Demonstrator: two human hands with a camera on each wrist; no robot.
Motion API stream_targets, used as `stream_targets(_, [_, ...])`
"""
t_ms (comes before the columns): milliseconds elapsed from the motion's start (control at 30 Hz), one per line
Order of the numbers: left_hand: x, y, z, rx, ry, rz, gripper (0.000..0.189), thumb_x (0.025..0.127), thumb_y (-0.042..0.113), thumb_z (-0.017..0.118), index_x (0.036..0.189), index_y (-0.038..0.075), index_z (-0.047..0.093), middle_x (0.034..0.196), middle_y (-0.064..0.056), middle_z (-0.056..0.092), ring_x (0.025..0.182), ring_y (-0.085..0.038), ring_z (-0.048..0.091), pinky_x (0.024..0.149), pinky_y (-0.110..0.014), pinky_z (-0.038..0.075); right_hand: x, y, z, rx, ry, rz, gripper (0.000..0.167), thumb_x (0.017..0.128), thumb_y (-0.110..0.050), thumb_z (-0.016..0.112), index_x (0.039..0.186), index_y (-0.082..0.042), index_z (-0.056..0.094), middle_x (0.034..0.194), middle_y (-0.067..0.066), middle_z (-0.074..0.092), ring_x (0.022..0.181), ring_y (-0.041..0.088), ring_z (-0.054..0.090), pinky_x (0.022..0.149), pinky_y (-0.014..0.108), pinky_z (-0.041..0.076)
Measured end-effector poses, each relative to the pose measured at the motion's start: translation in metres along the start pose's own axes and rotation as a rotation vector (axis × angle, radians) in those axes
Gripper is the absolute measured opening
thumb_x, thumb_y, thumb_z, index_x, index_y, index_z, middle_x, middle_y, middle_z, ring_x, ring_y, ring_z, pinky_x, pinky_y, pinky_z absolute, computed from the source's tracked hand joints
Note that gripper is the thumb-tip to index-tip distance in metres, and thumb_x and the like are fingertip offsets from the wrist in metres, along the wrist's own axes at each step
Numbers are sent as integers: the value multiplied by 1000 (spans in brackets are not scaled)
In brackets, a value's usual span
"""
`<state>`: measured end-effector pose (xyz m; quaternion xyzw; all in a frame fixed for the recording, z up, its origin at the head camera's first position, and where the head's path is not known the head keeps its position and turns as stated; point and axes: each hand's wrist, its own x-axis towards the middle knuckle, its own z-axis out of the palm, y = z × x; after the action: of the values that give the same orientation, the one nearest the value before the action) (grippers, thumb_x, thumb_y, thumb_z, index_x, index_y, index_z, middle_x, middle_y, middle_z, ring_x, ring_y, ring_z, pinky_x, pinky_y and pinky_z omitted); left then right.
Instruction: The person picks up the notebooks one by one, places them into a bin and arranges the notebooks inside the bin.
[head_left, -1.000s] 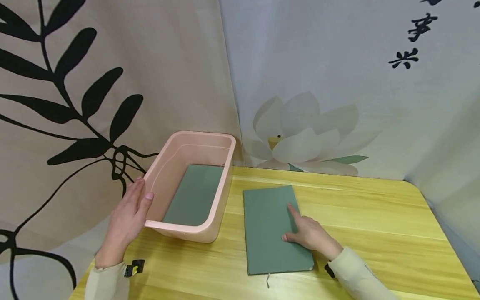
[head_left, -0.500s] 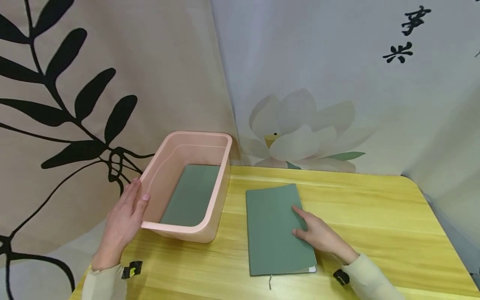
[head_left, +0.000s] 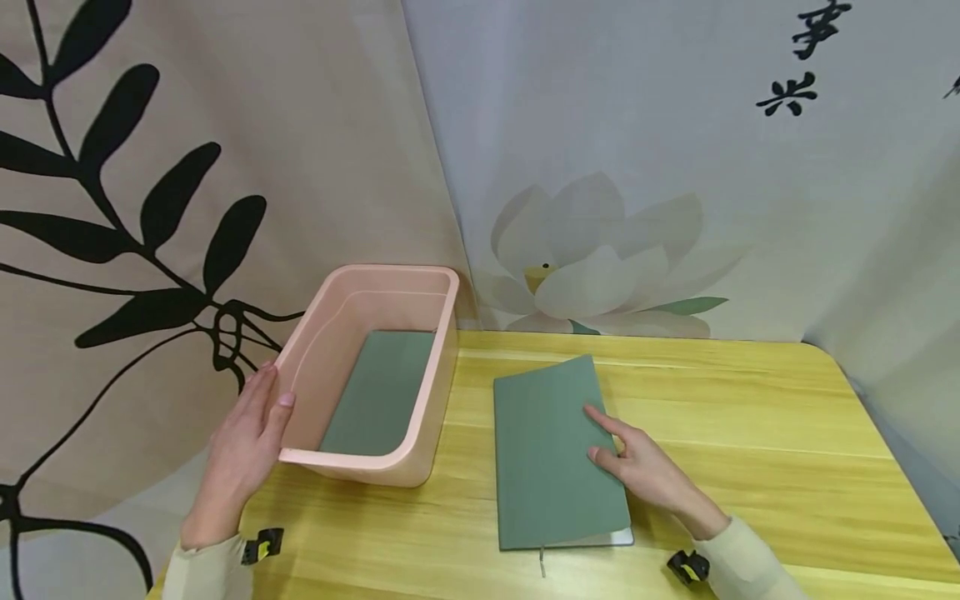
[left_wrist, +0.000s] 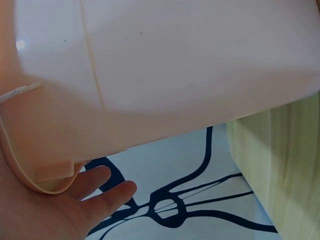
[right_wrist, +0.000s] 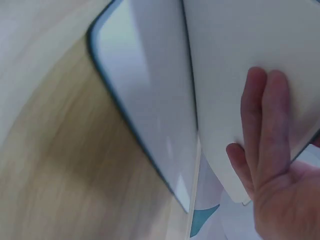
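Note:
A green notebook [head_left: 551, 467] lies on the wooden table, a ribbon marker [head_left: 542, 562] poking out at its near edge. My right hand [head_left: 652, 471] pinches its right edge, with thumb and index finger on the green cover. In the right wrist view, the other fingers [right_wrist: 275, 120] lie against the pale underside of the raised part. A strip of white page shows at the near right corner. To the left stands a pink plastic basin [head_left: 442, 367], a flat green notebook-like item [head_left: 382, 392] lying inside. My left hand [head_left: 243, 454] touches its left rim with fairly straight fingers.
A yellow wood-grain table [head_left: 750, 458] carries everything. Behind it hangs a pale curtain [head_left: 600, 108] with a lotus, leaves and black characters printed on it. Each wrist bears a small black device, such as the left wrist camera [head_left: 262, 546].
The notebook's right side has risen slightly, exposing white page at the near corner. My right hand has shifted a little right with it. The view has turned slightly; my left hand stays at the basin.

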<state>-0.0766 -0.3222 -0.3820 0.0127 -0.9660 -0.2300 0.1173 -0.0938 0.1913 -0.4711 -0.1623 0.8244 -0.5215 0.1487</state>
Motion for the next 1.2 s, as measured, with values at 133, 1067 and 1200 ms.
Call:
stream_targets(133, [0, -1, 0, -6, -2, -3, 65, 113, 40, 35, 161, -2, 27, 166, -25, 26, 149, -53, 26, 107, -79, 25, -5, -4, -1, 91, 41, 15, 67, 104, -16, 63, 162, -5, 32, 164, 26, 32, 38, -1, 27, 34, 19, 31])
stream_targets(1067, [0, -4, 0, -41, 6, 2, 67, 112, 42, 35, 160, -5, 28, 166, -25, 26, 153, -49, 19, 112, -76, 23, -39, -59, -13, 316, 343, -25, 59, 107, -17, 59, 162, -12, 35, 171, 2, 23, 159, 29, 4, 119, 12, 18])
stream_targets(1200, [0, -3, 0, -37, 5, 1, 68, 112, 43, 34, 160, -5, 28, 166, -27, 26, 153, -49, 19, 112, -76, 23, -40, -70, -11, 463, 364, -71, 59, 107, -11, 57, 161, -2, 32, 172, 3, 22, 159, 26, -1, 124, 21, 12])
